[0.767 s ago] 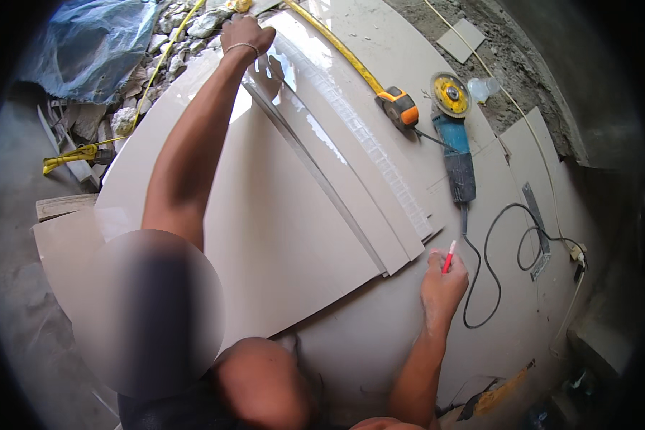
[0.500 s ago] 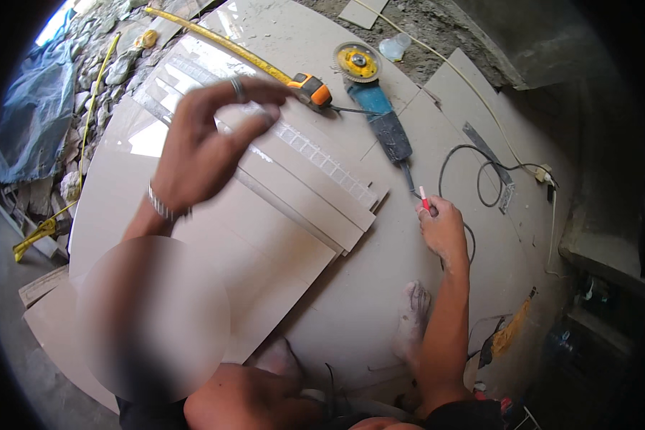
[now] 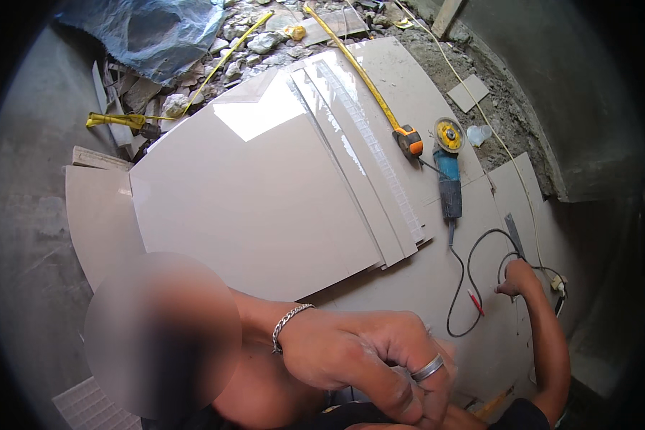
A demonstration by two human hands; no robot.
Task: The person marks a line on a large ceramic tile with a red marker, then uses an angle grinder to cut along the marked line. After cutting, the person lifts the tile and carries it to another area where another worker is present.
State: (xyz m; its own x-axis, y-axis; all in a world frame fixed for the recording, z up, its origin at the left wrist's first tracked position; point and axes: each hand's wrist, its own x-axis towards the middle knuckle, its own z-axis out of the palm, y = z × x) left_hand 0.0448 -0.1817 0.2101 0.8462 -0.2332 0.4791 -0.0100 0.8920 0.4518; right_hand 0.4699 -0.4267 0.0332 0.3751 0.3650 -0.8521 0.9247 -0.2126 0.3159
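Note:
My left hand (image 3: pixel 365 358) hangs close to the camera at the bottom middle, fingers curled with nothing visible in them; it wears a ring and a chain bracelet. My right hand (image 3: pixel 519 278) rests as a fist on a beige floor tile at the right, beside a looped black cable (image 3: pixel 460 287). A red pencil (image 3: pixel 475 302) lies loose on the tile just left of that hand. Ahead lies a large glossy beige tile (image 3: pixel 265 208) with narrow cut strips (image 3: pixel 362 172) and a white mosaic strip (image 3: pixel 383 161) along its right edge.
A blue angle grinder (image 3: pixel 448 175) with a yellow disc and an extended yellow tape measure (image 3: pixel 408 140) lie right of the strips. A flat metal ruler (image 3: pixel 514 233) lies near the cable. Rubble (image 3: pixel 251 43), a blue tarp (image 3: pixel 150 36) and a yellow tool (image 3: pixel 122 122) lie behind. A concrete wall (image 3: pixel 552 86) rises at right.
My left hand has come back from the far end of the strips to near my body. My right hand has let go of the red pencil and shifted right to the cable.

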